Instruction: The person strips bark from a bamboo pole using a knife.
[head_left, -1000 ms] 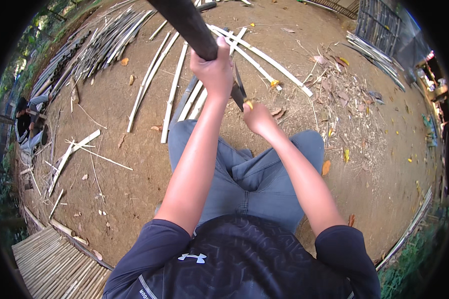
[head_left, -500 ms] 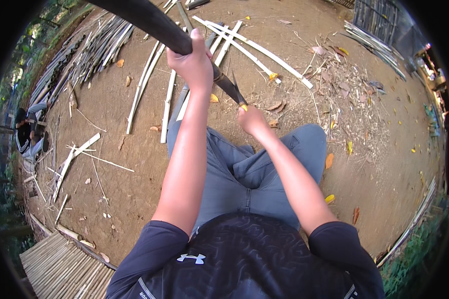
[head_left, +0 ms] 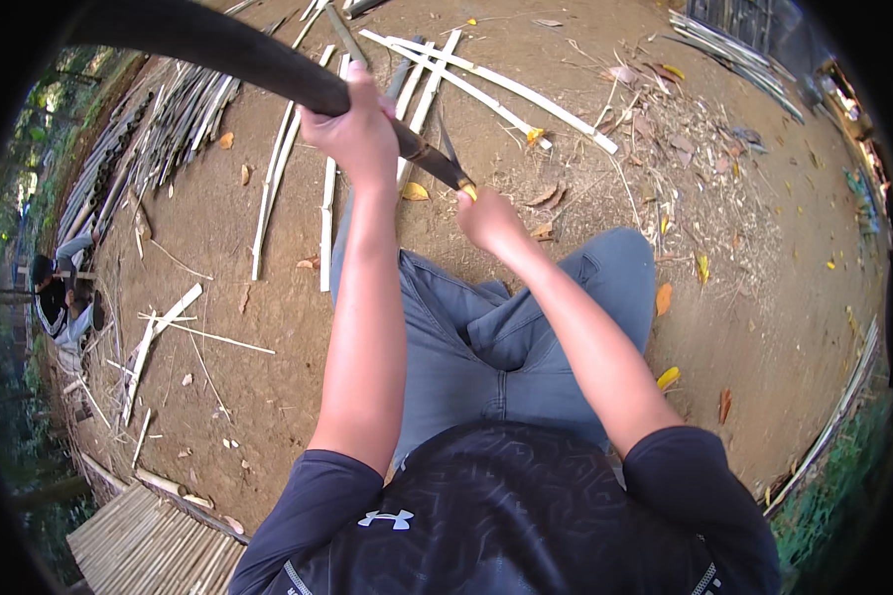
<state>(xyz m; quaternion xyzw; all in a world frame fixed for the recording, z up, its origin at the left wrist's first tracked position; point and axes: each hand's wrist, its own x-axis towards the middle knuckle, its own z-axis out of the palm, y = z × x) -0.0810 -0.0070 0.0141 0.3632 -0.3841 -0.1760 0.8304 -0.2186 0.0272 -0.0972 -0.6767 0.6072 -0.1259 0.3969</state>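
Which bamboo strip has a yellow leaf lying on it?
The lower strip of two slanting down-right beyond the right hand; the upper strip lies bare.

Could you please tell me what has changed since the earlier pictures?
The dark pole has swung left at its far end, and the left hand gripping it has moved left too. The right hand, at its near end, has shifted slightly left. Both hands stay closed; the pale strips lie as before.

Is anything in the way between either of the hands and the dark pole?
Nothing visible. The left hand is wrapped around the dark pole; the right hand is at its near end, apparently gripping a knife. The pale strips lie on the ground, not between them.
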